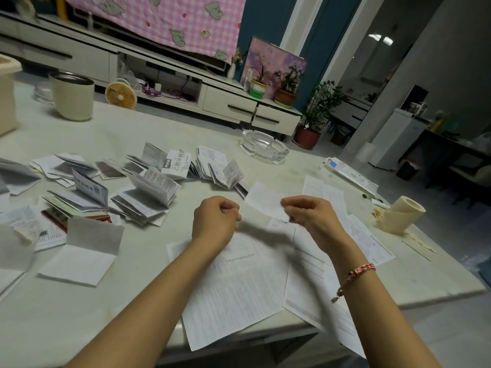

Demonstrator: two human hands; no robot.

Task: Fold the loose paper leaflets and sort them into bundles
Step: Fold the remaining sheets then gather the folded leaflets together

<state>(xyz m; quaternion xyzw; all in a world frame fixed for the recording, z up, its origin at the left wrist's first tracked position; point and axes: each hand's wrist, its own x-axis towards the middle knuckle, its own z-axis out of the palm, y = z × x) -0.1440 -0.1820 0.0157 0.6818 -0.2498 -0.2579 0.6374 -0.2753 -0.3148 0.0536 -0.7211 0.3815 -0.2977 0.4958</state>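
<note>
Head camera: right hand (308, 216) pinches a small leaflet (265, 201) by its edge; left hand (215, 221) is curled, but blur hides whether it holds anything.

Pale table (111, 317) in front; behind it a low white cabinet (228, 102) along a blue wall (265, 22), pink checked cloth (164, 19) hanging above, potted plants (321, 104) at its right end, grey floor (451, 330) beyond.
</note>
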